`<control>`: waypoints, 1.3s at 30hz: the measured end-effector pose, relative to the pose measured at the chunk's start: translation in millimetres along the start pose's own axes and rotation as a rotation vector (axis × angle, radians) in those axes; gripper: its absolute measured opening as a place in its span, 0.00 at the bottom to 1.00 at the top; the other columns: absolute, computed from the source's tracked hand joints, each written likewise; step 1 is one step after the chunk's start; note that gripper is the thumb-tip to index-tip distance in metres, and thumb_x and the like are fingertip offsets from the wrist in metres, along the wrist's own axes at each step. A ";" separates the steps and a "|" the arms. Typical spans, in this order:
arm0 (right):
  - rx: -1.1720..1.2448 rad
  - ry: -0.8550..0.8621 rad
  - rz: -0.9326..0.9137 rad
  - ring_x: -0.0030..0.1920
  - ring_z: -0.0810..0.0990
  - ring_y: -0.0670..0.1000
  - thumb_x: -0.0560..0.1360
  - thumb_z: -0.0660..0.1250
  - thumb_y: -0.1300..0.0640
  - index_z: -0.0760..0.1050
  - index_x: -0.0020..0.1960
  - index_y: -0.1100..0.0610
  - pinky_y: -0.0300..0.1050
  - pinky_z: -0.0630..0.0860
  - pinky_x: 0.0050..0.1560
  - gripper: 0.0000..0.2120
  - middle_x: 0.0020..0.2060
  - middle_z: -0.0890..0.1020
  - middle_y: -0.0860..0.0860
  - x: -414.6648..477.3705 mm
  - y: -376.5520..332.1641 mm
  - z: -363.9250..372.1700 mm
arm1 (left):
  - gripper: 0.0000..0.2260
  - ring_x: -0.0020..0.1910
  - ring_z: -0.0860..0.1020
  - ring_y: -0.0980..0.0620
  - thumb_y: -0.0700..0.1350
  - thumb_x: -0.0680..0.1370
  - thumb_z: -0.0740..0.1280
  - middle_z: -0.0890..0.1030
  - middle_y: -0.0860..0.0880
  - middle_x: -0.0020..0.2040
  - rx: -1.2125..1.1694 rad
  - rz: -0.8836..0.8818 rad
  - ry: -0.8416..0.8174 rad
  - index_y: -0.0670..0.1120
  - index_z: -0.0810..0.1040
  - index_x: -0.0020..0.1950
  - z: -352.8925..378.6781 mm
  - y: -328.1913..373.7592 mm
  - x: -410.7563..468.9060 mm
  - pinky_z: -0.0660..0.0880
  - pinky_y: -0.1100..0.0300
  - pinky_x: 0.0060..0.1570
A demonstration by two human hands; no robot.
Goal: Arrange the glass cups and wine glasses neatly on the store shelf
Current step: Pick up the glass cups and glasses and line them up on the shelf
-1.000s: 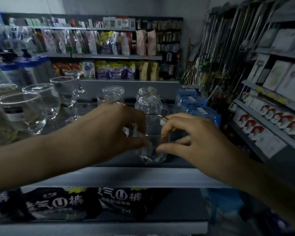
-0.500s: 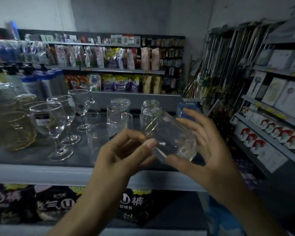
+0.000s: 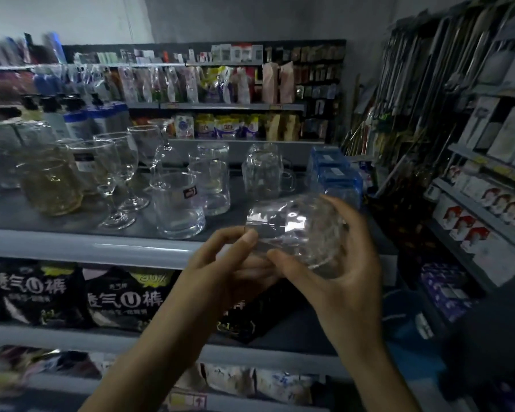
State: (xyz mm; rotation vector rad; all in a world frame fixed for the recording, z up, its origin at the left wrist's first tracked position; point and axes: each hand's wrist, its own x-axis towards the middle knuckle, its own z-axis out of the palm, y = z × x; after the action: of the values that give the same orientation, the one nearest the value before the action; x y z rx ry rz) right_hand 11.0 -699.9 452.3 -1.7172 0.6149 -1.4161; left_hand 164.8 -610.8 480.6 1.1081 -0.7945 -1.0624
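Cup [image 3: 298, 233] is off the shelf [image 3: 87, 248], held in the air centre-right of the frame, just in front of the shelf's front lip and a bit above it. It's tipped on its side: long axis runs roughly left-right, slanting down to the right. Thicker end looks to be lower right, in my palm, but can't say for sure w/ the glare. R hand [image 3: 348, 281] does most of the holding, fingers curled over the far side, thumb pressed on the near side. L hand [image 3: 220, 281] is at the cup's left end, thumb tip on the glass, fingers curled under it; how far they carry it I can't tell. So both hands are on it, the R one nearer its middle. Straight behind it, toward the upper middle, stand the labelled mug [image 3: 179, 209], stacked cups [image 3: 210, 179] and handled mugs [image 3: 263, 171]; wine glasses [image 3: 122, 173] stand left of those, blue boxes [image 3: 333, 176] at right. My guess: next move turns on tipping it upright, then going fwd to the bare patch right of the labelled mug w/o knocking it.
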 end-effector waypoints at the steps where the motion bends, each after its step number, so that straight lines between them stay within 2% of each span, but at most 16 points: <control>1: 0.031 -0.051 -0.058 0.64 0.80 0.40 0.65 0.83 0.51 0.72 0.72 0.44 0.37 0.80 0.58 0.38 0.64 0.80 0.38 7.7 -13.5 -4.8 | 0.20 0.54 0.86 0.42 0.51 0.76 0.71 0.85 0.37 0.56 0.145 0.115 0.078 0.45 0.77 0.66 -3.4 -0.1 1.3 0.84 0.49 0.55; 2: -0.055 -0.051 -0.056 0.64 0.79 0.39 0.65 0.83 0.51 0.72 0.73 0.44 0.35 0.79 0.58 0.39 0.64 0.80 0.37 7.8 -18.2 -4.3 | 0.20 0.53 0.86 0.47 0.51 0.75 0.72 0.86 0.43 0.55 0.325 0.230 0.149 0.50 0.77 0.66 -6.9 -0.7 2.7 0.84 0.49 0.55; 4: -0.161 -0.094 -0.080 0.64 0.77 0.34 0.66 0.84 0.49 0.69 0.75 0.43 0.30 0.77 0.57 0.42 0.64 0.78 0.34 26.5 -25.5 9.5 | 0.24 0.56 0.84 0.58 0.52 0.75 0.74 0.84 0.53 0.58 0.610 0.440 0.217 0.58 0.75 0.70 -15.1 -0.9 8.7 0.83 0.57 0.54; 6: -0.221 -0.132 -0.072 0.59 0.79 0.33 0.64 0.85 0.48 0.63 0.74 0.40 0.30 0.78 0.53 0.46 0.60 0.78 0.34 35.9 -21.1 14.1 | 0.28 0.59 0.80 0.64 0.52 0.75 0.74 0.80 0.61 0.62 0.830 0.568 0.244 0.60 0.71 0.74 -22.7 -2.0 19.0 0.81 0.64 0.54; 9: -0.344 -0.193 -0.042 0.52 0.82 0.36 0.62 0.86 0.46 0.63 0.67 0.40 0.32 0.79 0.47 0.43 0.55 0.80 0.39 61.9 -18.2 27.7 | 0.33 0.63 0.77 0.62 0.55 0.74 0.74 0.77 0.61 0.66 1.019 0.633 0.269 0.60 0.66 0.78 -30.6 -6.9 35.6 0.81 0.56 0.58; 11: -0.443 -0.209 -0.028 0.53 0.81 0.43 0.59 0.86 0.42 0.65 0.63 0.40 0.43 0.82 0.51 0.40 0.56 0.80 0.41 79.2 -10.8 34.2 | 0.34 0.63 0.78 0.59 0.58 0.73 0.72 0.78 0.58 0.67 1.047 0.620 0.308 0.58 0.66 0.78 -34.7 -9.6 44.9 0.81 0.51 0.58; 13: -0.512 -0.259 -0.034 0.56 0.81 0.47 0.58 0.85 0.39 0.68 0.63 0.41 0.51 0.82 0.54 0.40 0.56 0.79 0.41 92.1 -5.3 39.0 | 0.32 0.63 0.79 0.55 0.59 0.75 0.70 0.79 0.54 0.67 1.093 0.607 0.361 0.55 0.67 0.78 -34.7 -9.3 52.7 0.81 0.49 0.57; 17: -0.498 -0.321 0.007 0.61 0.78 0.47 0.62 0.85 0.40 0.72 0.71 0.47 0.44 0.77 0.58 0.43 0.62 0.80 0.45 108.2 1.1 47.8 | 0.29 0.59 0.82 0.52 0.55 0.79 0.72 0.82 0.52 0.65 1.131 0.561 0.431 0.54 0.66 0.78 -32.1 -11.5 68.1 0.82 0.47 0.52; 19: -0.484 -0.336 0.025 0.65 0.78 0.48 0.62 0.84 0.40 0.71 0.75 0.49 0.46 0.78 0.63 0.46 0.68 0.79 0.48 113.3 7.2 51.3 | 0.28 0.57 0.83 0.51 0.56 0.79 0.70 0.83 0.53 0.63 1.147 0.532 0.473 0.55 0.65 0.77 -31.9 -13.3 73.0 0.82 0.46 0.50; 22: -0.429 -0.363 0.100 0.70 0.76 0.50 0.65 0.83 0.42 0.67 0.79 0.49 0.48 0.75 0.69 0.48 0.73 0.76 0.49 115.0 11.0 54.3 | 0.28 0.57 0.83 0.50 0.60 0.80 0.67 0.84 0.53 0.61 1.206 0.520 0.534 0.55 0.65 0.77 -31.4 -15.3 77.9 0.81 0.48 0.49; 24: -0.382 -0.362 0.149 0.72 0.73 0.48 0.67 0.83 0.44 0.64 0.81 0.49 0.44 0.73 0.69 0.48 0.74 0.75 0.49 113.0 10.8 55.2 | 0.28 0.57 0.83 0.49 0.60 0.80 0.67 0.84 0.52 0.61 1.241 0.520 0.552 0.54 0.65 0.77 -30.1 -15.1 79.6 0.80 0.49 0.48; 27: -0.336 -0.343 0.201 0.74 0.69 0.47 0.70 0.80 0.42 0.56 0.83 0.46 0.46 0.70 0.71 0.50 0.78 0.68 0.47 102.9 5.5 51.5 | 0.29 0.57 0.83 0.49 0.61 0.81 0.65 0.84 0.52 0.61 1.263 0.517 0.547 0.53 0.63 0.78 -29.7 -14.5 80.2 0.80 0.50 0.48; 30: -0.370 -0.234 0.180 0.72 0.67 0.42 0.77 0.74 0.47 0.55 0.83 0.45 0.40 0.65 0.67 0.42 0.78 0.67 0.45 83.2 4.0 43.3 | 0.34 0.57 0.83 0.48 0.62 0.80 0.65 0.82 0.50 0.63 1.311 0.515 0.521 0.51 0.56 0.81 -28.9 -13.9 82.3 0.79 0.52 0.46; 33: -0.465 -0.098 0.135 0.73 0.71 0.48 0.81 0.70 0.55 0.60 0.82 0.49 0.43 0.71 0.70 0.33 0.75 0.71 0.47 65.3 10.1 43.1 | 0.38 0.55 0.83 0.45 0.62 0.80 0.66 0.81 0.46 0.63 1.350 0.513 0.489 0.50 0.52 0.82 -23.0 -11.9 86.3 0.79 0.51 0.47; 35: -0.461 -0.082 0.150 0.71 0.74 0.50 0.81 0.69 0.57 0.64 0.80 0.50 0.50 0.75 0.70 0.29 0.72 0.74 0.48 62.4 13.4 46.7 | 0.37 0.57 0.82 0.43 0.60 0.80 0.68 0.80 0.44 0.65 1.334 0.482 0.476 0.48 0.54 0.81 -19.5 -8.0 89.8 0.78 0.50 0.49; 39: -0.431 -0.054 0.229 0.67 0.77 0.50 0.82 0.66 0.59 0.71 0.74 0.51 0.45 0.75 0.61 0.21 0.67 0.78 0.49 76.7 5.2 48.0 | 0.34 0.56 0.83 0.40 0.54 0.78 0.73 0.82 0.41 0.62 1.283 0.480 0.453 0.45 0.60 0.76 -13.7 -2.8 94.3 0.78 0.50 0.47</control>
State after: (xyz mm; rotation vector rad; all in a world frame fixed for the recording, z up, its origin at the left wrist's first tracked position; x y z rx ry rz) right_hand 77.1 -749.7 489.4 -1.9304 1.1116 -1.1263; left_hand 206.5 -696.2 474.0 1.9634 -1.3036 0.2503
